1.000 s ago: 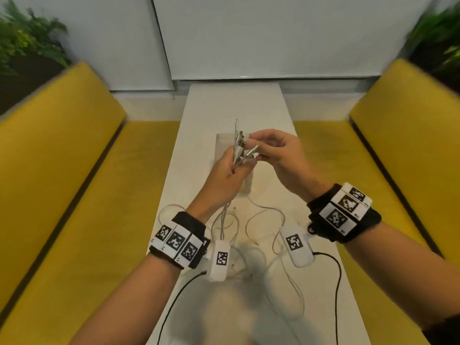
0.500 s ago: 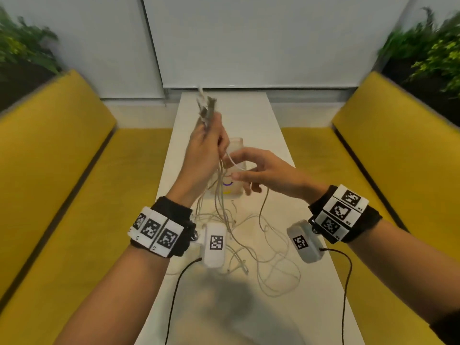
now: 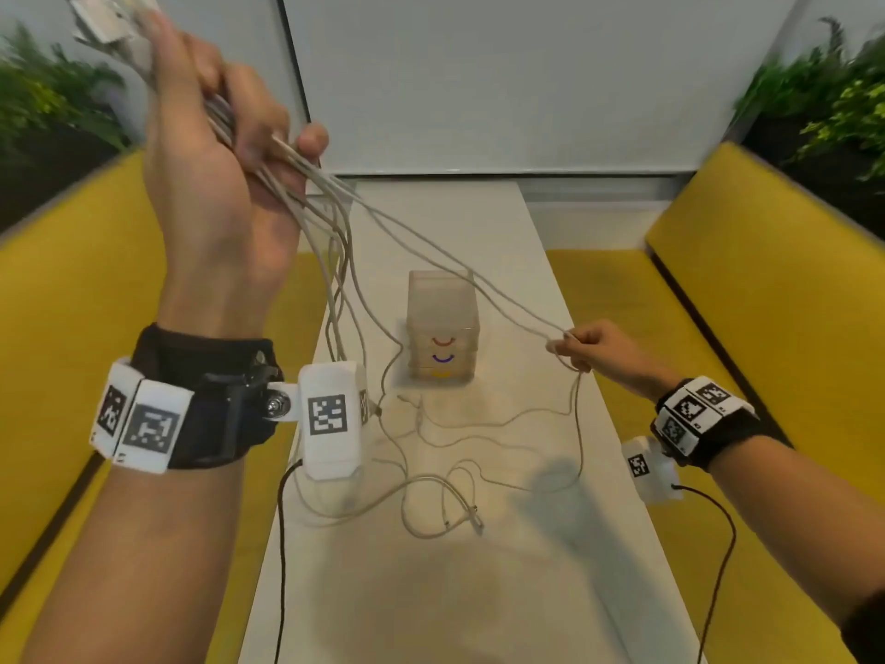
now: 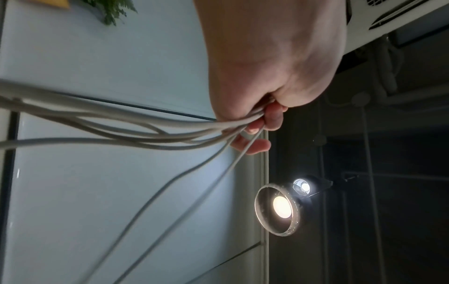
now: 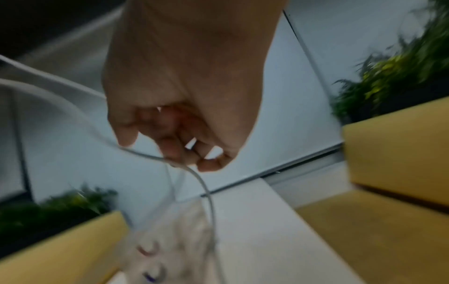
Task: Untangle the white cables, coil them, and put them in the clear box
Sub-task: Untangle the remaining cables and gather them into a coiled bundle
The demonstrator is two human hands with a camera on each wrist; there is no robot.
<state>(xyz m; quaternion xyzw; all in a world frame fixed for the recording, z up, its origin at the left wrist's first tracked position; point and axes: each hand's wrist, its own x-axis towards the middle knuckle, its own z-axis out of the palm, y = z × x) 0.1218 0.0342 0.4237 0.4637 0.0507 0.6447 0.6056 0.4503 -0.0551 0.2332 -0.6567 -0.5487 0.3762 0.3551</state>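
Observation:
My left hand (image 3: 225, 136) is raised high at the upper left and grips a bundle of several white cables (image 3: 335, 222) near their plug ends (image 3: 103, 19); the left wrist view shows the fingers (image 4: 272, 117) curled round the strands (image 4: 145, 119). From that bundle the strands slope down to the white table (image 3: 479, 591), where their slack lies in a loose tangle (image 3: 440, 491). Low on the right, my right hand (image 3: 582, 349) pinches one strand (image 5: 148, 155) pulled out sideways. The clear box (image 3: 443, 323), with coloured arcs on its front, stands upright mid-table between my hands.
Yellow benches (image 3: 766, 328) run along both sides of the narrow table. Green plants (image 3: 833, 103) stand behind the bench backs and a pale wall panel (image 3: 527, 79) closes the far end. Black wrist-camera leads (image 3: 282, 543) trail over the near table.
My left hand has lifted the cable bundle from above the box up to the upper left. My right hand has let go of the plug ends, moved down and right, and drawn one strand out.

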